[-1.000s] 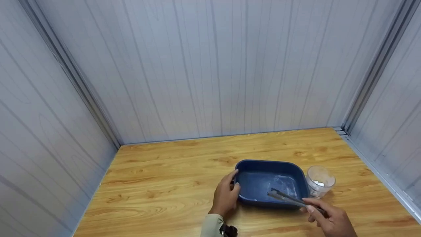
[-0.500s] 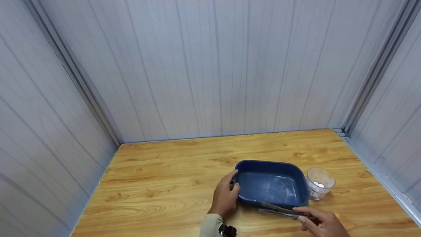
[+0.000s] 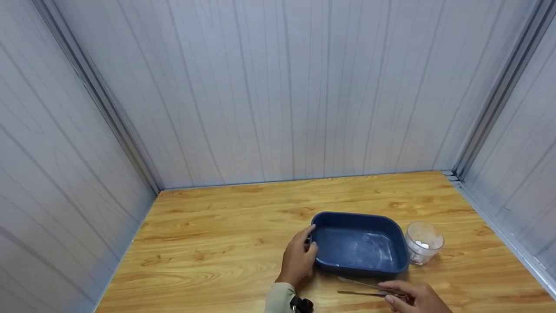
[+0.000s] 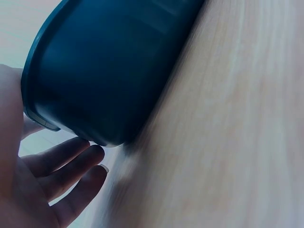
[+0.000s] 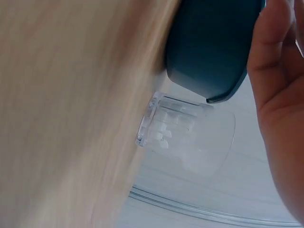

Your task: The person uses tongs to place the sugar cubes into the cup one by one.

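A dark blue rectangular basin (image 3: pixel 356 243) stands on the table, with whitish powdery marks on its floor. At its left end my left hand (image 3: pixel 297 258) holds the rim; in the left wrist view, several fingers (image 4: pixel 78 166) of that hand show below the basin's outer wall (image 4: pixel 104 71). Metal tongs (image 3: pixel 358 293) point left in front of the basin, their arms apart and nothing visible between the tips. My right hand (image 3: pixel 415 297) grips them near the rear end. A clear glass cup (image 3: pixel 424 241) with small white pieces (image 5: pixel 160 130) inside stands beside the basin's right end.
The wood-grain table (image 3: pixel 208 248) extends left of the basin. Pale panels (image 3: pixel 269 95) enclose it at the back and both sides. A dark watch (image 3: pixel 301 304) sits on the left wrist beside a light sleeve (image 3: pixel 278 298).
My right hand has drawn the tongs out from over the basin, toward the front, and their arms have spread apart. The left hand, basin and cup have kept their places.
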Motion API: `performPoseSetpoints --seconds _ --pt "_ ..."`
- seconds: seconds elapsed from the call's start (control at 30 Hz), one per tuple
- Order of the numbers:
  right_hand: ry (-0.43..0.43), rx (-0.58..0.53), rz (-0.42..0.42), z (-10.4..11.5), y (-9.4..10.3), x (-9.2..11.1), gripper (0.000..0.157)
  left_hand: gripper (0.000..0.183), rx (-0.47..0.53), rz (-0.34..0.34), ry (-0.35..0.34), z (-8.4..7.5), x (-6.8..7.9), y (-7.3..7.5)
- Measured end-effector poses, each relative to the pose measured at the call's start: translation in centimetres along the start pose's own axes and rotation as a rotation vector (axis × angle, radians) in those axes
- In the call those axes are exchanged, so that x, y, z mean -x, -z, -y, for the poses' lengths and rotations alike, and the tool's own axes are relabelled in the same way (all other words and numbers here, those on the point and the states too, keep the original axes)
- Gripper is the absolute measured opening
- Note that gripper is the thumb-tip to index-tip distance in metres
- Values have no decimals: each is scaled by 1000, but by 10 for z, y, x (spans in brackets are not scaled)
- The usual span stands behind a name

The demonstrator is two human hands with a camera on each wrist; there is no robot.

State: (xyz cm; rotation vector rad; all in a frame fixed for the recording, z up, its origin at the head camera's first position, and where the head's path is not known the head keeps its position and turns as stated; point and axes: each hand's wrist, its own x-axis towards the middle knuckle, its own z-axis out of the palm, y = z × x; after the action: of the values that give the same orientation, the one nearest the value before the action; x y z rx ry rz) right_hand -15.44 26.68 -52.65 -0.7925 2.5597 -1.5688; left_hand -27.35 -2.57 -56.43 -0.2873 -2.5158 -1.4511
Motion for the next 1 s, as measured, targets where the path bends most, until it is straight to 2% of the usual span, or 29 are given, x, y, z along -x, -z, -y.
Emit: performPoseSetpoints --seconds 0.17,0.27,0.33,0.47,0.57,0.8,1.0 --pt "129 64 18 -12 -6 -4 22 45 -4 -2 1 1 0 -1" --pt "163 106 28 -16 -10 -8 19 45 -4 -4 -3 2 0 -1" --pt "148 102 54 -17 -11 -9 18 45 -9 -4 0 2 1 0" --pt "34 123 126 -17 -12 -13 17 43 -9 -15 5 3 2 1" --pt "-19 200 166 -16 -13 -17 17 41 -17 -39 -2 2 5 2" --pt "-15 430 158 -16 -14 -23 16 48 -61 -123 0 -2 7 0" --pt "3 493 124 -17 -17 -25 15 36 -75 -189 3 -5 4 2"
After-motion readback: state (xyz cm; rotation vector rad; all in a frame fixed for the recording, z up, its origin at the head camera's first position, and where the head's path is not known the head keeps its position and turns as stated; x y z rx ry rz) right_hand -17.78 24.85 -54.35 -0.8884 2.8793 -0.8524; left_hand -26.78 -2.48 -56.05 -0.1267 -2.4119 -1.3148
